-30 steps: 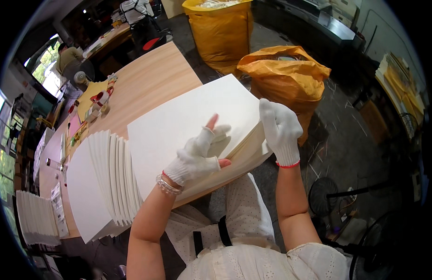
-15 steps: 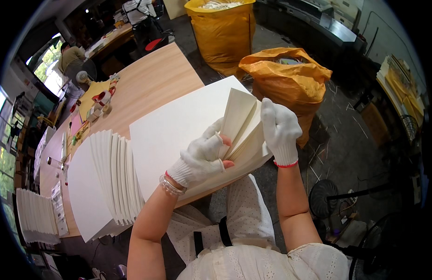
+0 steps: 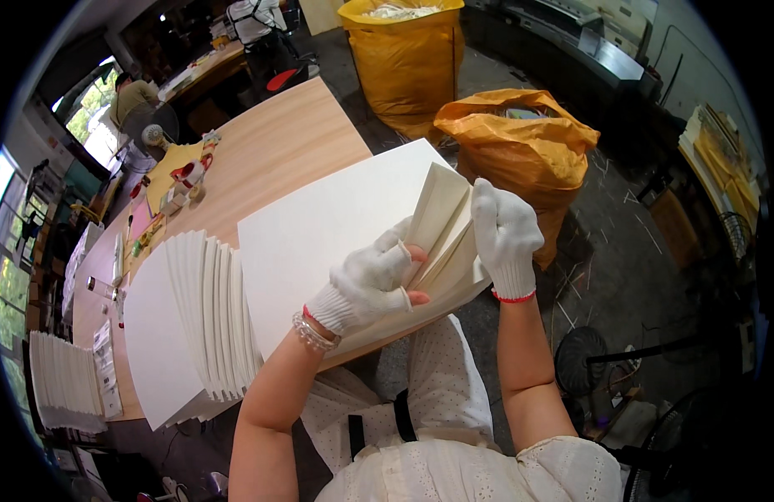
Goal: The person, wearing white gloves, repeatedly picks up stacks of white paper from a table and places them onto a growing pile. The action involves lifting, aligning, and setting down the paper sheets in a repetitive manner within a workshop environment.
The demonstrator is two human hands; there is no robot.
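White knit gloves cover both my hands. Bare thumb and fingertip poke out of my left hand, which is closed around the left side of a bent-up bundle of cream-white paper sheets. At the bundle's right edge, my right hand grips the sheets, its fingers curled and partly hidden. The bundle fans into a few folded layers with gaps between them. Beneath it lies a stack of large white sheets at the table's near right corner.
Fanned white sheets overlap on the wooden table to the left. Another paper stack is at far left. Mugs and small tools sit further back. Orange sacks stand beyond the right edge. A black fan stands right; people work behind.
Both hands keep their hold on the sheets. My left hand and the bundle's upper end have shifted slightly right; the whole view has also shifted a little.
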